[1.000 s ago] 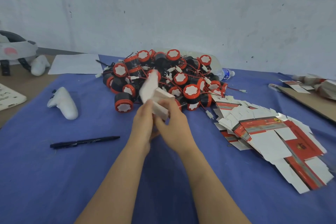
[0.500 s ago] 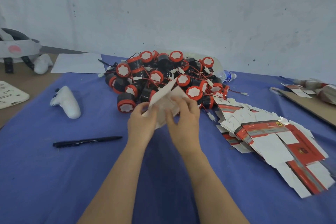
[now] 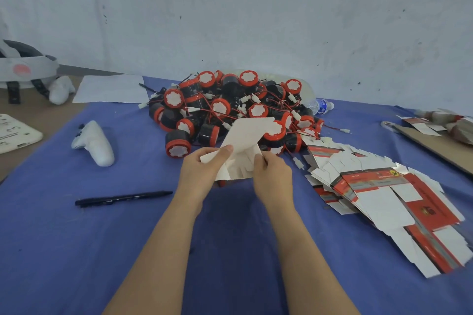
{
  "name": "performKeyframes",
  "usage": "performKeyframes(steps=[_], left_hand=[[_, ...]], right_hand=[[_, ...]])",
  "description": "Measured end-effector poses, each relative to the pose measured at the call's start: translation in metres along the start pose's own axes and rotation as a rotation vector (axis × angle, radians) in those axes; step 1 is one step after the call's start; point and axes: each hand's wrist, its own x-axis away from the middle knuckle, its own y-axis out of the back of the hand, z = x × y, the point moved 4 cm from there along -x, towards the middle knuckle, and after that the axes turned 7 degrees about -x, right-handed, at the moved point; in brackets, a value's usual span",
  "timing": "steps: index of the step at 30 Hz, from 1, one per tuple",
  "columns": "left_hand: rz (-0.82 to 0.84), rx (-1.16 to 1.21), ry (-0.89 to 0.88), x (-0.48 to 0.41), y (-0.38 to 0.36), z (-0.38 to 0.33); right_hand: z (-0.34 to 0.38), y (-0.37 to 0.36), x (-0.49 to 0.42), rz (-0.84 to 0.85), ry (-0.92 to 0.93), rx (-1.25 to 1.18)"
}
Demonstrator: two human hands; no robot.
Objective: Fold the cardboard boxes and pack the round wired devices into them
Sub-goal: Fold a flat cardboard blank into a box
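**While the blank is unformed, crease first**

As my left hand (image 3: 202,169) and right hand (image 3: 272,174) both pinch the one box blank (image 3: 245,135) above the table (image 3: 76,250), just before the device pile (image 3: 230,107), I judge each crease needs sharpening before the flaps tuck. Count: one blank held, roughly two dozen tangled devices, a fanned stack of flat blanks (image 3: 378,192) too overlapped to count, one pen (image 3: 122,198).

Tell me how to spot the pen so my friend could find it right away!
Start at the blue cloth and look at its left part, nearer than the white controller. There, left of the left hand gripping the cardboard box, lies the pen. It is the only long, thin, all-black thing, unlike the round red-and-black devices heaped farther back.
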Motion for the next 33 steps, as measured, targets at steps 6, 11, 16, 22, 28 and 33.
performKeyframes(steps=[6,11,16,22,28,33], left_hand=[[0.249,0.296,0.176,0.007,-0.015,-0.003],[0.274,0.313,0.152,0.009,-0.013,-0.005],[0.350,0.193,0.081,0.014,-0.019,-0.010],[0.318,0.216,0.199,0.011,-0.013,-0.003],[0.334,0.309,0.293,0.009,-0.009,0.001],[0.347,0.405,0.140,0.008,-0.013,-0.009]], right_hand=[[-0.005,0.003,-0.003,0.006,-0.080,-0.151],[-0.010,-0.001,0.000,0.301,-0.280,-0.503],[-0.018,-0.004,-0.001,0.276,-0.265,-0.449],[-0.015,-0.003,-0.009,0.136,-0.126,-0.188],[0.009,0.021,-0.002,-0.074,0.234,-0.373],[-0.001,0.031,-0.006,-0.205,-0.009,-0.651]])
